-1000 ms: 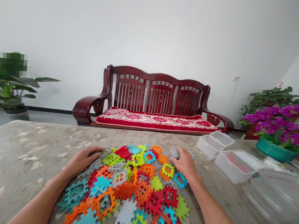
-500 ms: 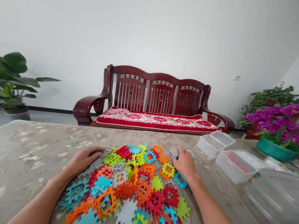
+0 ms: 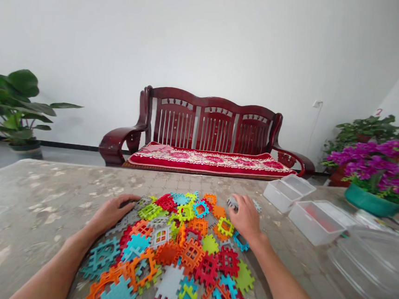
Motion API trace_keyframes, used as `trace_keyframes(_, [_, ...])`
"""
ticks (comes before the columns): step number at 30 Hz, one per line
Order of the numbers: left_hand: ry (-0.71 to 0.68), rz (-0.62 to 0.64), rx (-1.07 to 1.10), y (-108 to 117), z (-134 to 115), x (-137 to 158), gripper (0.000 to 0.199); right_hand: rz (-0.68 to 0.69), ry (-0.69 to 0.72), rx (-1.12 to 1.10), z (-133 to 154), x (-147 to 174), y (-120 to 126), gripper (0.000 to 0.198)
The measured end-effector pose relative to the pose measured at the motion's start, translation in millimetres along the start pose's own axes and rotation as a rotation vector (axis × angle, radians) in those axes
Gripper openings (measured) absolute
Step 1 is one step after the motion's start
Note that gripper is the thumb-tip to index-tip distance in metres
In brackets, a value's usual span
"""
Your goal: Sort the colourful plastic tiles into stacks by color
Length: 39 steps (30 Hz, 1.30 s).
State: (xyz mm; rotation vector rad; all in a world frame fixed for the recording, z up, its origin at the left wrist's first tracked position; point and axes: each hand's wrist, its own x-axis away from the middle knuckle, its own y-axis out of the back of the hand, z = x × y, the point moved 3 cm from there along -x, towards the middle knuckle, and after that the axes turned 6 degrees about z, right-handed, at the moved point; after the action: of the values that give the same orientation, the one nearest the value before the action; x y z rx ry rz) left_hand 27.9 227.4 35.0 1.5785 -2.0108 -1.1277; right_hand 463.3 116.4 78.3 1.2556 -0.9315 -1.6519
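Spread over the middle of the table is a heap of interlocking plastic building tiles [image 3: 190,253] in orange, red, blue, green and grey, some solid and some with window-like cutouts. At its left edge rests my left hand [image 3: 112,214], thumb and fingers apart, beside grey tiles [image 3: 128,220]; its fingertips touch the heap's edge, and I see nothing held. My right hand [image 3: 245,218] is at the far right of the heap, fingers curled around a grey toothed tile [image 3: 232,202]. A green frame tile [image 3: 225,226] and a blue frame tile [image 3: 241,241] lie next to this hand.
Two clear plastic boxes [image 3: 313,224] with lids stand to the right, one with reddish contents. Nearer lies a transparent lid or container [image 3: 371,267]. A green pot [image 3: 373,201] of purple flowers stands behind. Beyond the table [image 3: 40,210] is a wooden bench [image 3: 209,122].
My right hand's fingers have curled in and closed around the grey tile at the heap's far right. My left hand has stayed almost in place.
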Motion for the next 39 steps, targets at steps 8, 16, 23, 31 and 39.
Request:
trace_keyframes(8, [0.016,0.013,0.009,1.2,-4.3,1.0,0.053,0.282,0.307,-0.126,38.2,8.9,-0.5,0.027])
trace_keyframes(16, [0.025,-0.001,0.019,0.5,-3.5,1.1,0.054,0.340,0.341,-0.035,48.3,10.6,-3.3,0.041])
trace_keyframes(23, [0.012,0.008,0.003,-0.3,-1.0,0.8,0.050,0.307,0.355,0.035,55.4,13.4,-1.0,0.026])
trace_keyframes(31, [0.011,0.007,0.014,-0.1,-1.8,1.1,0.050,0.328,0.330,-0.047,50.2,12.1,-8.8,0.028])
trace_keyframes(39, [-0.001,-0.008,0.010,-0.4,0.3,0.4,0.049,0.242,0.264,-0.118,50.8,10.1,-10.0,0.028])
